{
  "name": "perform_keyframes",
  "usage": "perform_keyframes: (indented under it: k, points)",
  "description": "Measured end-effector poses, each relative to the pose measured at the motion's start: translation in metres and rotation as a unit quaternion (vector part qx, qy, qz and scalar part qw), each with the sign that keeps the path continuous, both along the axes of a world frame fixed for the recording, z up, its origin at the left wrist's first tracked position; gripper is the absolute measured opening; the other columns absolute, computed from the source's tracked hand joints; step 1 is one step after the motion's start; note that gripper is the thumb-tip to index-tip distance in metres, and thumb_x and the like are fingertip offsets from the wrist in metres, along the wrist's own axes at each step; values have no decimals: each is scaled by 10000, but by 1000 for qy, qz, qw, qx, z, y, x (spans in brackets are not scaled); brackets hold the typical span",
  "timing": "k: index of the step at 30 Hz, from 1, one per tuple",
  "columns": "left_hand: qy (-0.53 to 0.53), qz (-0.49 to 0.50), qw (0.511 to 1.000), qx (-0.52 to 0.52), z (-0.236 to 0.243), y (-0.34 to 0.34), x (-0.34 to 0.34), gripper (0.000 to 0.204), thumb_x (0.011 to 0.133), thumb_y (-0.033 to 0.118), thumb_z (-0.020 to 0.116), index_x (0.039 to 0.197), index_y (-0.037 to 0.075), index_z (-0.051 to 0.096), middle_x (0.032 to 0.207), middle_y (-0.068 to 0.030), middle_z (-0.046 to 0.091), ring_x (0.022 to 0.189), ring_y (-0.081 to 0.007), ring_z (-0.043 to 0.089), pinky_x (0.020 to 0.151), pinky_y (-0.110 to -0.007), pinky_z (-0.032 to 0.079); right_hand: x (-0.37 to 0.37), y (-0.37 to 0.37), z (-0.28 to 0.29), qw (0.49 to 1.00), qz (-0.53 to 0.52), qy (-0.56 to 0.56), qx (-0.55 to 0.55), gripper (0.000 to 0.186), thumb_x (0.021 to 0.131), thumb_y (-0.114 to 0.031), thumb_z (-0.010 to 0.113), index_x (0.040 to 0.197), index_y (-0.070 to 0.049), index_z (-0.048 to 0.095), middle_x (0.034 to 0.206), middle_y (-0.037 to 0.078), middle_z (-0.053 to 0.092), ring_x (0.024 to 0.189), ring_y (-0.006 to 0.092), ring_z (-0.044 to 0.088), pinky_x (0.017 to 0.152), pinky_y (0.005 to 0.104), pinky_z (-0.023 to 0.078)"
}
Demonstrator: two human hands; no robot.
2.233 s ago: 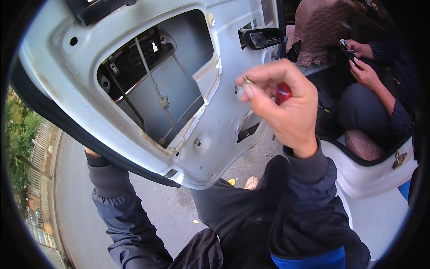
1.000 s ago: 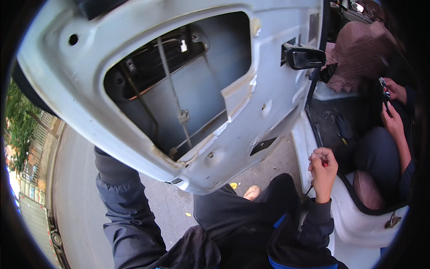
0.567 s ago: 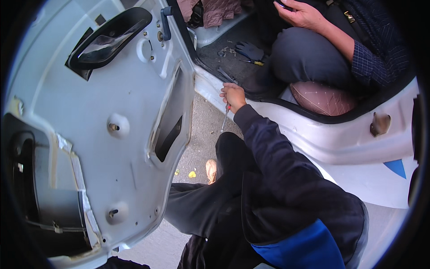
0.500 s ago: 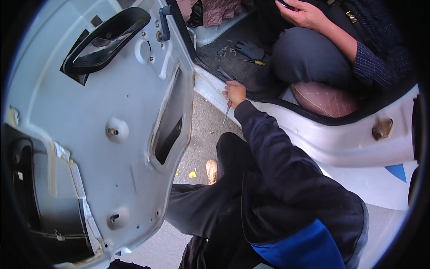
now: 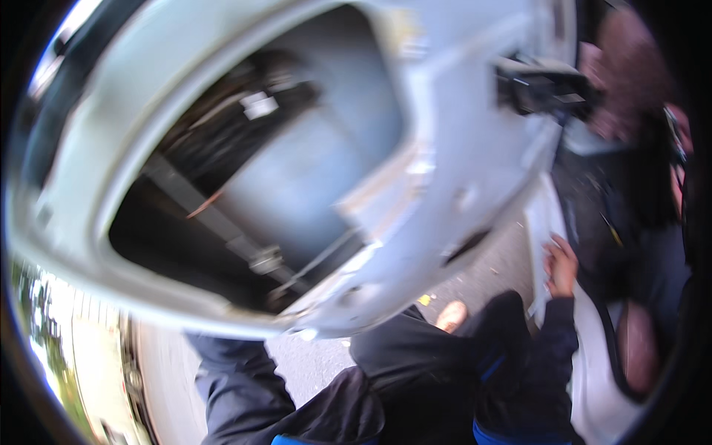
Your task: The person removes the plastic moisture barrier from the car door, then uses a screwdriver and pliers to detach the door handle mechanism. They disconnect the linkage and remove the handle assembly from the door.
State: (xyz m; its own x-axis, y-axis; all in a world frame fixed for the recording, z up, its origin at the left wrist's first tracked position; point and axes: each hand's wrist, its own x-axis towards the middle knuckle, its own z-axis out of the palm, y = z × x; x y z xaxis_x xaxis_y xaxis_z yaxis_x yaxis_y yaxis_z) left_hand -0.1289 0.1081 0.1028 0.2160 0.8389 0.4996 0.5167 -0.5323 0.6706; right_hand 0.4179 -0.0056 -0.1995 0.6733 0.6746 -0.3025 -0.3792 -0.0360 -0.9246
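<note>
My right hand (image 5: 561, 265) is over the white door sill (image 5: 545, 219) at the right. Its fingers look loosely bent and apart, and no tool shows in them, though the picture is blurred. A white car door (image 5: 475, 126) with its inner panel off fills the upper middle. Its large opening bares grey metal, a rail (image 5: 178, 185) and a cable. My left sleeve (image 5: 237, 378) runs up behind the door's lower edge, which hides my left hand. A black inner door handle (image 5: 545, 89) sits at the door's far right part.
Right of the sill, another person sits inside the car, a dark-clothed leg (image 5: 656, 263) showing. A blurred yellow-handled tool (image 5: 614, 228) lies on the dark car floor. A pinkish cushion (image 5: 638, 348) is near the sill. A pale vehicle (image 5: 100, 363) stands at the lower left.
My view has swung left, so the door's large opening now fills it. The red-handled screwdriver that was in my right hand no longer shows. My left sleeve has come into sight.
</note>
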Motion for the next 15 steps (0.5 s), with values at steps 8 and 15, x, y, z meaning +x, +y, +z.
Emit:
perform_keyframes:
  k: [8, 15]
  points:
    - [-111, -63, 984, 124, 125, 50, 3, 386, 1130, 267, 458, 1460, 69, 489, 1252, -106, 680, 1040, -195, 719, 892, -342, 634, -62, -6, 206, 965, 138, -158, 156, 257, 999, -80, 628, 1230, 16, 687, 946, 96, 713, 556, 41, 519, 471, 192, 328]
    - [-191, -153, 969, 23, 144, 110, -3, 386, 1128, 265, 465, 1462, 73, 488, 1250, -102, 678, 1045, -192, 715, 900, -337, 630, -161, 17, 375, 726, 152, -535, 404, 325, 871, 56, 681, 1194, 42, 713, 1114, 176, 709, 759, 111, 643, 657, 229, 493]
